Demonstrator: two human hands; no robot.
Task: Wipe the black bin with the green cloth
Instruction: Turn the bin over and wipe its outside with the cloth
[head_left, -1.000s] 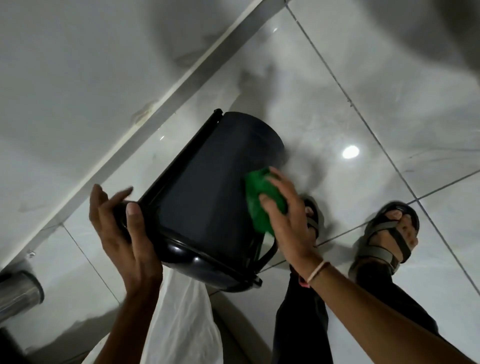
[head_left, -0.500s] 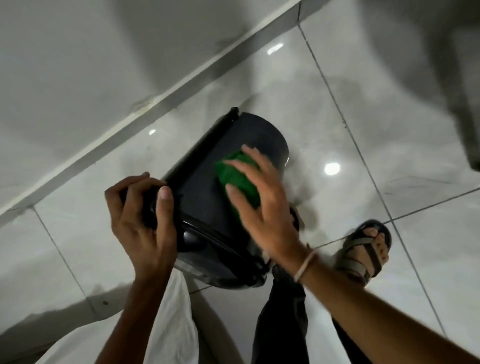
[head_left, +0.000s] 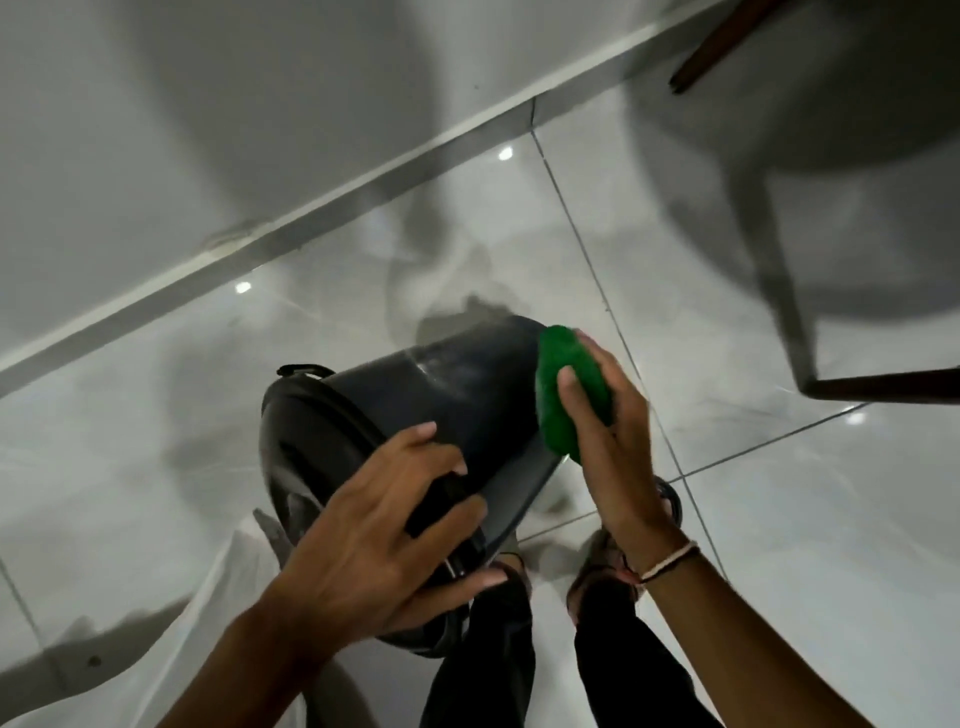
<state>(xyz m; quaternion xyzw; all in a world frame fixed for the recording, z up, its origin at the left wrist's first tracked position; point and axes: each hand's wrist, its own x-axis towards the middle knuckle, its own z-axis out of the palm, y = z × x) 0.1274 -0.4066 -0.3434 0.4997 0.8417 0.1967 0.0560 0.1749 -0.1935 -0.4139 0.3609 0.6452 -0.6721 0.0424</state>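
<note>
The black bin (head_left: 447, 395) is held in the air on its side, its rim towards me and its base pointing away to the right. My left hand (head_left: 379, 540) grips the bin at its rim, fingers wrapped over the edge and the thin handle. My right hand (head_left: 608, 431) holds the bunched green cloth (head_left: 563, 395) and presses it against the bin's base end on the right. The inside of the bin is hidden.
Glossy white floor tiles (head_left: 779, 519) lie below, and a white wall with a skirting strip (head_left: 311, 208) runs diagonally at the upper left. Dark wooden furniture legs (head_left: 883, 387) stand at the right. My legs in dark trousers and a sandalled foot (head_left: 597, 571) are under the bin.
The bin has turned and swung so its base points right. My right hand slid the cloth from the side wall to the base end. My left hand shifted its grip along the rim.
</note>
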